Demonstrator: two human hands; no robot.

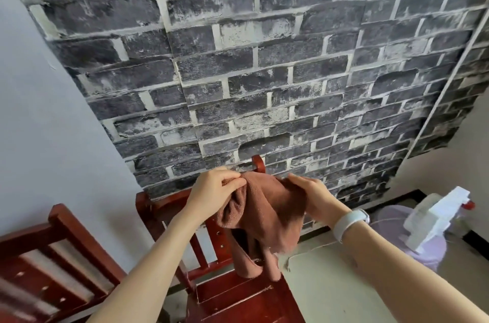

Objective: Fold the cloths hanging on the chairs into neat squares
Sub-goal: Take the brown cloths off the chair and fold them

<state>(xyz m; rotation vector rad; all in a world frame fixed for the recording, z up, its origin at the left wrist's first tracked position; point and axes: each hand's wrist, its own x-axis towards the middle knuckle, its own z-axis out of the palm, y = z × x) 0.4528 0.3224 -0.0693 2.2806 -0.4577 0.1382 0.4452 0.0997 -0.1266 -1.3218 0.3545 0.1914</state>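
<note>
Hands [211, 194] [312, 197] raised, seemingly pinching cloth [267, 211].

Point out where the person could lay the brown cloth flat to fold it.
The seat of the nearer chair, below the hanging cloth, shows bare wood. The floor between that chair and the purple jug is also bare. The second chair shows only its slatted back. Left hand and right hand hold the cloth.

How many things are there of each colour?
Brown: 1, the cloth
Red-brown: 2, the chair under the cloth and the chair on the left
Pale purple: 1, the bucket
White: 1, the wristband
Total: 5
</note>
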